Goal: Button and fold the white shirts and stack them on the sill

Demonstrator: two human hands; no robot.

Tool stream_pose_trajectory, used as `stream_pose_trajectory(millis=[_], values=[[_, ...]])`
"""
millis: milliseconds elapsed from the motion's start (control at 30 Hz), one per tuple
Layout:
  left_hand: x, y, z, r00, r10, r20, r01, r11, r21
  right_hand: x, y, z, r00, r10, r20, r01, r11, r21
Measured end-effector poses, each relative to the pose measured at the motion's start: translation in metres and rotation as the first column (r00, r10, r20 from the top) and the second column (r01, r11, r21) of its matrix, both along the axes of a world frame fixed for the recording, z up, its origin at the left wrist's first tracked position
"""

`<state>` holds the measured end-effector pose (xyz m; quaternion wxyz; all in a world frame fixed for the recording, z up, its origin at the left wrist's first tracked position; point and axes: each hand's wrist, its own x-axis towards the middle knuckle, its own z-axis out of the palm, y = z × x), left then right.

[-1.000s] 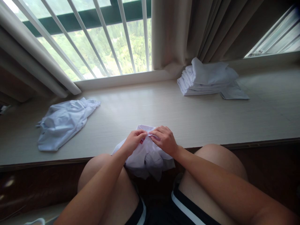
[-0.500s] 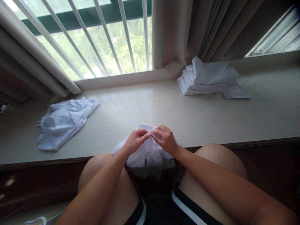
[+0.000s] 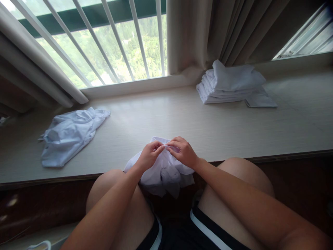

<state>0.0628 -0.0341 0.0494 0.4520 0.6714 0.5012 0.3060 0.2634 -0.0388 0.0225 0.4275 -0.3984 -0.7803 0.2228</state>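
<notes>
A crumpled white garment [image 3: 163, 173] lies over the front edge of the pale wooden ledge [image 3: 182, 121] and hangs down between my knees. My left hand [image 3: 149, 156] and my right hand [image 3: 182, 151] meet at its top, both pinching the cloth, fingertips nearly touching. What the fingers pinch is too small to make out. My forearms reach in from below over my bare thighs.
A loose white garment [image 3: 69, 135] lies crumpled at the ledge's left. A stack of folded white clothes [image 3: 230, 85] sits at the back right by the beige curtain [image 3: 197, 31]. A barred window [image 3: 109, 41] runs behind the ledge.
My hands stay together on the garment with small finger movements. The view has tipped slightly, so everything sits a little higher in the frame.
</notes>
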Motion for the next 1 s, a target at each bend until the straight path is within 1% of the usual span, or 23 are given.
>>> stream_pose_trajectory(millis=[200, 467, 600, 800, 1000], values=[[0.0014, -0.0007, 0.0015, 1.000, 0.009, 0.005, -0.009, 1.000, -0.018, 0.0033, 0.0008, 0.0021, 1.000, 0.000, 0.022, 0.000, 1.000, -0.010], [0.0023, -0.0010, 0.0045, 0.999, 0.029, 0.018, -0.028, 0.998, -0.063, 0.0047, 0.0016, 0.0055, 0.999, 0.031, 0.011, -0.031, 0.999, -0.008], [0.0017, -0.0005, 0.0040, 0.999, 0.017, 0.041, -0.014, 0.996, -0.084, 0.0061, 0.0028, 0.0058, 0.998, 0.060, 0.000, -0.060, 0.998, -0.018], [0.0003, 0.0011, -0.0024, 0.997, 0.009, 0.074, -0.004, 0.998, -0.062, 0.0064, 0.0039, 0.0030, 0.997, 0.049, 0.052, -0.050, 0.998, 0.024], [0.0005, 0.0008, -0.0030, 1.000, 0.028, 0.006, -0.028, 0.999, -0.028, 0.0052, 0.0044, 0.0020, 0.991, 0.013, 0.132, -0.020, 0.998, 0.051]])
